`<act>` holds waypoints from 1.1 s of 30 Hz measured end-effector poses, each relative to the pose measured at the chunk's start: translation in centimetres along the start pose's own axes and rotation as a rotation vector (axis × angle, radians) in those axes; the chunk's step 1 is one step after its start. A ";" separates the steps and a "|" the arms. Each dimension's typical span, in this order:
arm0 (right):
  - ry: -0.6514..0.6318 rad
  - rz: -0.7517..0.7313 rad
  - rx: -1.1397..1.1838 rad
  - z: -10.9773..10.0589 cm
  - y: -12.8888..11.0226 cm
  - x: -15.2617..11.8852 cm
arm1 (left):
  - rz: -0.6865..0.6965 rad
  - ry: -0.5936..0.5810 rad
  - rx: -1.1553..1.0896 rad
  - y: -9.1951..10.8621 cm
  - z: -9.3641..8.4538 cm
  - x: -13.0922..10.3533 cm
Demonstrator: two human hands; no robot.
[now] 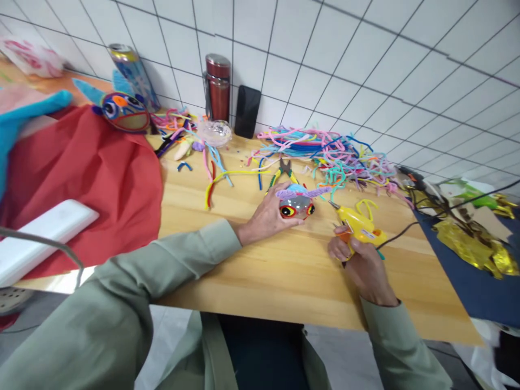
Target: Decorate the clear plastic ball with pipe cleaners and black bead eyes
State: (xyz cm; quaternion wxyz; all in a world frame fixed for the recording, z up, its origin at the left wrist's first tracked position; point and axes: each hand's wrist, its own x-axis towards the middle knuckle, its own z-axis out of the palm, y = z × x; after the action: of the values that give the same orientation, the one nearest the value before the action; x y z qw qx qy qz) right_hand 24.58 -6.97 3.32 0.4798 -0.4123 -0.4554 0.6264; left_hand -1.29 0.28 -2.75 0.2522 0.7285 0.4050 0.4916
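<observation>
A clear round ornament point(297, 205) with yellow-and-red eyes and a purple and blue pipe-cleaner top is held in my left hand point(270, 215) over the middle of the wooden table. My right hand point(359, 260) grips a yellow glue gun point(357, 222), its fingers wrapped round the handle and its nozzle pointing toward the ornament without touching it. Just behind the ornament lie pliers point(285, 170) with yellow-green handles. Yellow and red pipe cleaners point(210, 192) rest on the table left of them.
Pipe cleaners point(325, 149) are heaped along the tiled wall, near a phone point(247, 111) and a red flask point(218, 89). Red cloth point(122, 184), a white power strip point(44, 238) and a finished-looking figure point(124, 111) are at left. A cable point(400, 233) trails right from the glue gun.
</observation>
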 end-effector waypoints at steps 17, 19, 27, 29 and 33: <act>0.634 -0.174 -0.738 -13.0 -3.7 -1.8 | -0.057 0.041 -0.055 -0.6 0.0 -0.4; 0.612 -0.137 -0.744 -13.5 -3.6 -1.3 | -0.069 0.053 -0.043 -0.7 0.0 -0.5; 0.435 -0.109 -0.623 -11.7 -3.0 0.9 | -0.106 0.009 -0.062 -0.8 -0.2 -0.7; 0.431 -0.112 -0.640 -11.3 -3.2 1.7 | -0.119 0.009 -0.053 -0.8 -0.3 -0.8; 0.441 -0.158 -0.622 -10.8 -2.9 3.4 | -0.142 0.002 -0.025 -0.8 -0.4 -0.9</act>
State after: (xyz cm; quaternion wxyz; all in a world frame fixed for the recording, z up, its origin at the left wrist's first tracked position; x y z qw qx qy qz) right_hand 34.85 -1.43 3.26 0.4651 -0.6266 -0.5399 0.3156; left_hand -2.11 -0.07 -3.65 0.2951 0.6943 0.4497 0.4780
